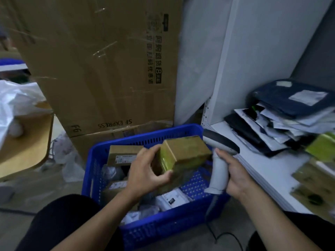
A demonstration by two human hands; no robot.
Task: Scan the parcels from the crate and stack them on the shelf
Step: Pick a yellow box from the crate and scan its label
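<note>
Standing behind the blue crate point(94, 169), one large cardboard box point(101, 69) blocks the background. One white shelf point(262, 165) at right carries a slumped pile of mailers point(282, 120), count unclear. One taped brown parcel point(183, 153) is above the crate, the left hand point(146, 171) curled round its end. The right hand point(235, 174) is wrapped round one grey scanner point(220, 142) just beside it. The arms partly hide the crate's contents.

Black trousers point(59, 220) are worn, seen over both legs at the lower corners. The left hand point(145, 171) and right hand point(235, 174) are left bare, and the forearms point(101, 214) are uncovered
</note>
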